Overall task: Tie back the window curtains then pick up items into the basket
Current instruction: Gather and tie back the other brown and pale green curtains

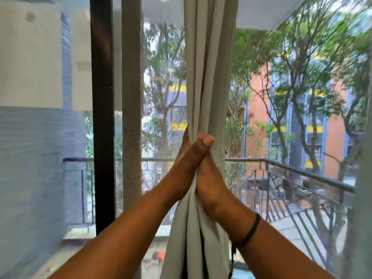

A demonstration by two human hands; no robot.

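Note:
A pale grey-green curtain (207, 67) hangs gathered into one bunch in the middle of the window. My left hand (188, 160) wraps round the bunch from the left, its thumb laid across the front folds. My right hand (209, 182) grips the same bunch from the right, just below the left hand and touching it. A black cord band sits on my right wrist. Below the hands the curtain spreads out toward the floor. No tie-back and no basket are in view.
A dark window frame post (102, 117) stands to the left, with a mesh screen (131, 97) beside it. Outside are a balcony railing (302, 172), trees and buildings. A second strip of curtain (362, 198) hangs at the far right edge.

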